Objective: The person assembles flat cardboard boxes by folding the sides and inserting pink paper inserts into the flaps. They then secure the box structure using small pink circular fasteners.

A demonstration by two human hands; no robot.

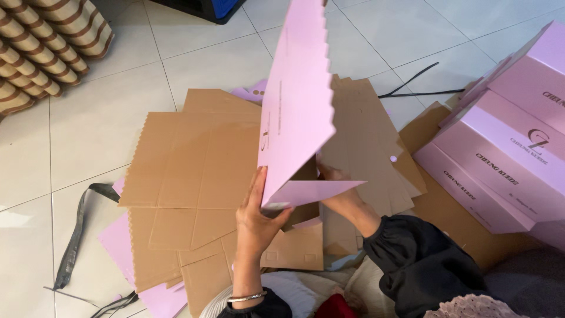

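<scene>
Cardboard blanks [200,171], brown side up, lie fanned over the white tile floor [76,135] at centre frame, with a black strap [73,235] at lower left. Left hand [256,215] grips the lower corner of the pink box blank [294,100], held upright at centre; right hand [338,188] is partly hidden behind a folded flap, its grip unclear. Judged step: folding the first panel. Next fold needs both hands on the crease. Stacked pink boxes [506,153] crowd the right; open floor remains at the left.

Right hand [336,184] mostly hidden behind pink box blank [297,100]; blank's top cropped.
</scene>
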